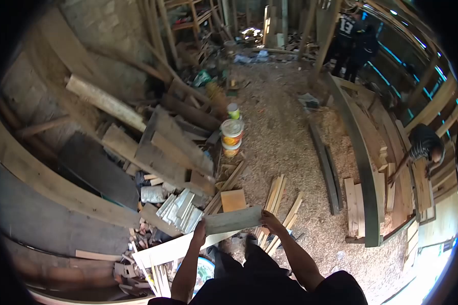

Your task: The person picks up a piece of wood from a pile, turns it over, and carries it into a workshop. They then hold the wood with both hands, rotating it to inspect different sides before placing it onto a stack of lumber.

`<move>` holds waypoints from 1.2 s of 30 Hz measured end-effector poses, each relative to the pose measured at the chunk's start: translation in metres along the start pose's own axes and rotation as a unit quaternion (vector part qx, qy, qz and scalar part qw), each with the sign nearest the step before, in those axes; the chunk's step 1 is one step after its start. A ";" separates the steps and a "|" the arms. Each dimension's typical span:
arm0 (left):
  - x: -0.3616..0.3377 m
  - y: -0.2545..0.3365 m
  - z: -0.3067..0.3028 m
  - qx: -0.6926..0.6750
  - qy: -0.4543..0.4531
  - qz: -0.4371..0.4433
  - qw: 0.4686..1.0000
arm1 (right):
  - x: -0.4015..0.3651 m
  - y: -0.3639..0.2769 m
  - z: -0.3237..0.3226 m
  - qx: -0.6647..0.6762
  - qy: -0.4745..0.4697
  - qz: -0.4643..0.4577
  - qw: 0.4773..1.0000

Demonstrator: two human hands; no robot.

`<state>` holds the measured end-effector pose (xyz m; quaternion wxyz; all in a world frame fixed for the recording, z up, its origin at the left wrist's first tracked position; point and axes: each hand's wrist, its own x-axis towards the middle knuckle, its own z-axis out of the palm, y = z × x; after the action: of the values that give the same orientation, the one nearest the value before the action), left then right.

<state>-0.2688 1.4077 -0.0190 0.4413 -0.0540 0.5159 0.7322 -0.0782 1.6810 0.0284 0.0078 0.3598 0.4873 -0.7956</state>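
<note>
A short grey wooden board [234,220] spans the space between my two hands, held out in front of my body. My left hand [199,233] grips its left end, and my right hand [271,222] grips its right end. Below and beyond the board a square tan wood piece [233,201] lies on the ground. Several thin wooden strips [274,195] lie on the floor just past my right hand. To the left of my left hand is a stack of pale grey boards [180,211].
Paint buckets [232,132] stand mid-left beside piled planks [170,152]. Dark beams [324,168] lie on the shaving-covered floor [280,127]. At right, a person [425,145] bends over a long bench of planks [364,168]. Two people [348,43] stand at the back right.
</note>
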 end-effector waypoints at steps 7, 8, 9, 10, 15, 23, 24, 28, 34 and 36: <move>0.088 0.017 0.152 0.134 -0.004 0.036 0.990 | -0.056 -0.095 -0.091 0.111 0.094 -0.090 0.985; 0.102 0.023 0.162 0.191 -0.031 0.025 0.981 | -0.057 -0.107 -0.098 0.113 0.120 -0.103 0.981; 0.111 0.027 0.175 0.194 -0.037 0.024 0.980 | -0.057 -0.115 -0.105 0.114 0.145 -0.112 0.976; 0.122 0.032 0.190 0.174 -0.050 0.019 0.983 | -0.055 -0.125 -0.114 0.116 0.150 -0.113 0.975; 0.142 0.079 0.248 0.104 -0.110 -0.053 0.987 | -0.025 -0.170 -0.143 0.133 0.138 -0.175 0.966; 0.270 0.108 0.308 0.045 -0.191 -0.075 0.978 | 0.069 -0.259 -0.195 0.148 0.187 -0.189 0.953; 0.310 0.103 0.310 0.055 -0.183 -0.071 0.979 | 0.086 -0.274 -0.203 0.144 0.190 -0.197 0.951; 0.349 0.163 0.406 0.085 -0.155 -0.045 0.983 | 0.177 -0.345 -0.243 0.123 0.204 -0.218 0.946; 0.472 0.227 0.485 0.091 -0.116 -0.032 0.989 | 0.275 -0.455 -0.289 0.114 0.188 -0.212 0.952; 0.484 0.253 0.504 0.063 -0.164 -0.017 0.984 | 0.300 -0.487 -0.294 0.145 0.172 -0.229 0.947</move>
<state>-0.5494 2.0783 0.1346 0.5353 0.0859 0.4800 0.6896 -0.3114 2.2681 0.1509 -0.3114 0.3671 0.4297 -0.7640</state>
